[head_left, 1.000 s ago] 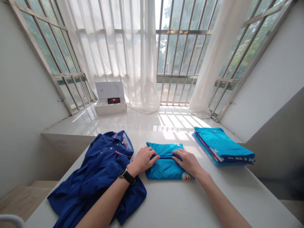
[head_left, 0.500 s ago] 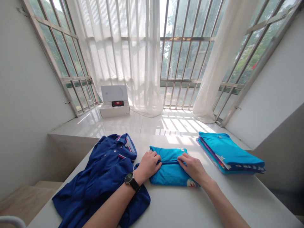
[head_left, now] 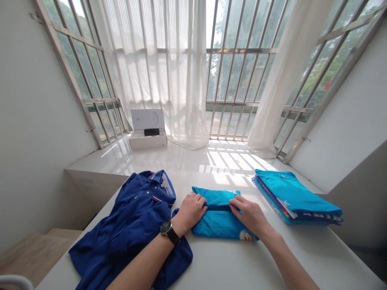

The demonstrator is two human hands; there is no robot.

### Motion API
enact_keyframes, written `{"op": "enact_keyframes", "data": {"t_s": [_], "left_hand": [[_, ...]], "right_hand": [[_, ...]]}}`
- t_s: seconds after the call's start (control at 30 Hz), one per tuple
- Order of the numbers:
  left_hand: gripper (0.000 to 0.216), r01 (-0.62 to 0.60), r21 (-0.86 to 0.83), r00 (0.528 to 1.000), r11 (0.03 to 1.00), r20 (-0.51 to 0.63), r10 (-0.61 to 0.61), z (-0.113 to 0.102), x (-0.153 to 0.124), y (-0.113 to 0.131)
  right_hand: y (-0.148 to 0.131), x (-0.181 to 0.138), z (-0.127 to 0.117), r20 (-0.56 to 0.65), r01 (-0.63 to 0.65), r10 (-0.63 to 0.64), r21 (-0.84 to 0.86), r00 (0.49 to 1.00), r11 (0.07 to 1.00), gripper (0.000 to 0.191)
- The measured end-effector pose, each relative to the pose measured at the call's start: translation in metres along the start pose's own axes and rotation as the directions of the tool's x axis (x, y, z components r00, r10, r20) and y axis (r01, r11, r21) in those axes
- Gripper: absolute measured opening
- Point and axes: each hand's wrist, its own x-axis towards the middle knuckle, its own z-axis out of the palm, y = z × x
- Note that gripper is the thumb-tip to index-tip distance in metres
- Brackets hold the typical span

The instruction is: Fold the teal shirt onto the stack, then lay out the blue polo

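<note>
A turquoise T-shirt (head_left: 216,223), folded into a compact rectangle, lies on the white table in front of me. Across its middle runs a folded edge, with a dark gap under it. My left hand (head_left: 191,209), a black watch on its wrist, grips this edge at the left end with fingers curled. At the right end, my right hand (head_left: 246,212) pinches the same edge between thumb and fingers. A red and white print shows at the shirt's near right corner. Left of it, a dark blue polo shirt (head_left: 121,229) lies loosely spread, partly beneath my left forearm.
On the right of the table (head_left: 217,266) sits a stack of folded clothes (head_left: 294,193), turquoise on top. An open white box (head_left: 148,141) with a black phone-like device (head_left: 151,132) stands on the window ledge. Behind hang sheer white curtains (head_left: 193,80) and window bars.
The view has shifted slightly. Both hands keep their grip on the turquoise shirt's edge, almost unmoved. The device's screen in the box has turned from red to dark.
</note>
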Motion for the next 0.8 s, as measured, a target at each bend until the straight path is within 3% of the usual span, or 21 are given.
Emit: {"op": "enact_keyframes", "data": {"t_s": [0.3, 0.5, 0.8], "left_hand": [[0.008, -0.04, -0.047, 0.997, 0.998, -0.07, 0.036, -0.006, -0.001, 0.001], [0.01, -0.084, -0.081, 0.996, 0.993, -0.02, 0.083, -0.01, -0.003, -0.002], [0.015, -0.077, -0.064, 0.997, 0.995, -0.004, 0.077, -0.002, -0.002, -0.004]], "right_hand": [[-0.003, 0.0, -0.001, 0.134, -0.016, 0.003, 0.1, 0.991, 0.995, 0.027], [-0.001, 0.0, -0.004, 0.154, -0.054, 0.031, 0.143, 0.988, 0.988, 0.026], [0.032, -0.008, -0.013, 0.186, -0.147, 0.114, 0.178, 0.976, 0.973, 0.024]]}}
